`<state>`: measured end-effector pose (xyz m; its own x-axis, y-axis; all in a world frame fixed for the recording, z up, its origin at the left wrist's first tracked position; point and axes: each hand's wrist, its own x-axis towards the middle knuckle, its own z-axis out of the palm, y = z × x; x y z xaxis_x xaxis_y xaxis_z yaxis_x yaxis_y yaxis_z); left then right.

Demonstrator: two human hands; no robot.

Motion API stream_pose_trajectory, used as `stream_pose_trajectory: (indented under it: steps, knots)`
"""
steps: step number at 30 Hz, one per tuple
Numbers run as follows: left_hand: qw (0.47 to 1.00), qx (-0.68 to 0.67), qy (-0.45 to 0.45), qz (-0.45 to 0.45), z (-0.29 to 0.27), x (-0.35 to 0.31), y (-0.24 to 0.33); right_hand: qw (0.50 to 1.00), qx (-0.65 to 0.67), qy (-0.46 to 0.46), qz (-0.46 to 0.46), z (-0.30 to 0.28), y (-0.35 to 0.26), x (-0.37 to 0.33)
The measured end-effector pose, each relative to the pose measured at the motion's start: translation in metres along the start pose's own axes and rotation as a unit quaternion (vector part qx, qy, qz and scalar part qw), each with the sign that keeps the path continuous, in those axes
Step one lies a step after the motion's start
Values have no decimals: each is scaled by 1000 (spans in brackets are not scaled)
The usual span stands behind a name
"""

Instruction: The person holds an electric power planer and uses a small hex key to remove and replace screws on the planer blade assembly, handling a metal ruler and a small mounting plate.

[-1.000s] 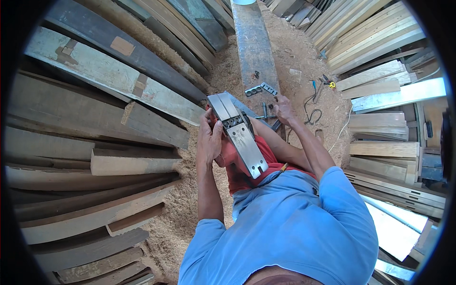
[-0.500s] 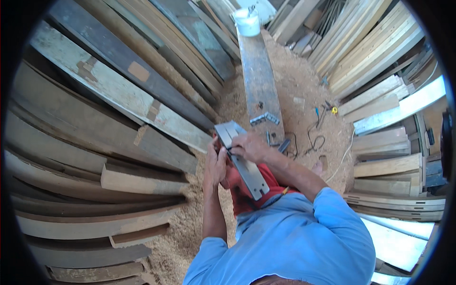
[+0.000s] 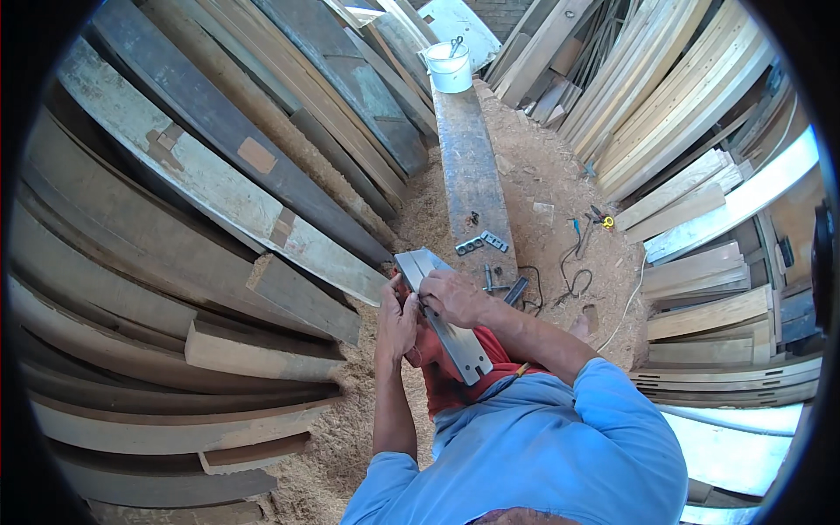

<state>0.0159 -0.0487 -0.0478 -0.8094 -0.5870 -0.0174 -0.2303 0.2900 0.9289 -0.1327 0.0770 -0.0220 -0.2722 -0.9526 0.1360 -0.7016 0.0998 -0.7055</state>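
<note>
A long flat grey metal piece, like the sole of an upturned planer, lies slantwise over my lap, with a notch and holes at its near end. My left hand grips its left edge near the middle, fingers curled. My right hand lies across its top, fingertips bent down beside the left thumb. Whatever small part the right fingers pinch is hidden. Red cloth shows under the metal piece. Just ahead, on a plank, are two small metal parts and a T-shaped tool.
A white bucket stands at the plank's far end. A dark block, a cable and a yellow tape measure lie to the right. Boards crowd the left; stacked timber lines the right. Sawdust covers the floor.
The view has tilted slightly, so the plank and bucket appear lower. Both hands stay on the metal piece; the right fingers have shifted a little.
</note>
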Motion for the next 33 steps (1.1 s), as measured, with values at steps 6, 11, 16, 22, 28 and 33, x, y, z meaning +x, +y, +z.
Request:
stream_pose_trajectory:
  steps: [6,11,16,22,28,33]
  knots:
    - [999,-31,11,9,-3,-3,2,1000,-6,4,0,4,2,1]
    - [999,-40,5,-6,-3,-2,7,999,31,16,-19,2,-4,-1]
    - [999,-33,7,3,-2,-1,2,1000,2,21,15,4,-6,-1]
    - [999,-31,14,13,-1,0,-4,1000,-5,10,28,2,-5,0]
    - [1000,-16,6,-1,-2,-1,0,1000,-15,15,-2,1,-4,-1]
    - [999,-35,5,-10,-3,0,3,999,-12,9,30,0,-5,0]
